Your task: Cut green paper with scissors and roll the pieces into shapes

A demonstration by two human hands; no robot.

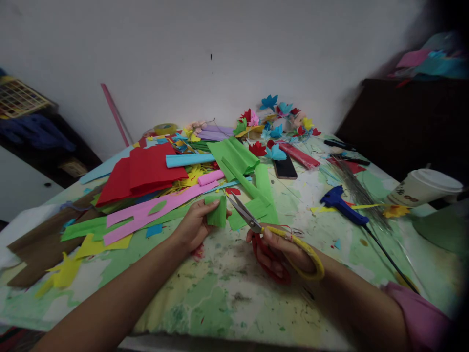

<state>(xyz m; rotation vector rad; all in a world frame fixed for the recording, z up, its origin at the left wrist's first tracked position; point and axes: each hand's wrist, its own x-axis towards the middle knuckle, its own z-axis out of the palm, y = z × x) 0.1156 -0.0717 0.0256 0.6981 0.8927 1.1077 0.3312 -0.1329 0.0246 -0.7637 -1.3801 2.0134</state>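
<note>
A small folded piece of green crepe paper (216,213) is pinched between the thumb and fingers of my left hand (198,222), a little above the table. My right hand (273,249) grips a pair of scissors (252,222) with one yellow and one red handle. Their blades stand slightly apart and point toward the green piece, just to its right. Behind both hands lie green crepe strips (266,193) and a larger green sheet (234,154). Pink crepe strips (164,208) stretch out to the left of my left hand.
Red crepe sheets (146,171) and brown paper (47,239) lie on the left. A blue glue gun (342,205), thin wires (359,186) and a lidded paper cup (421,188) are on the right. Paper flowers (276,129) and a phone (286,167) sit toward the wall.
</note>
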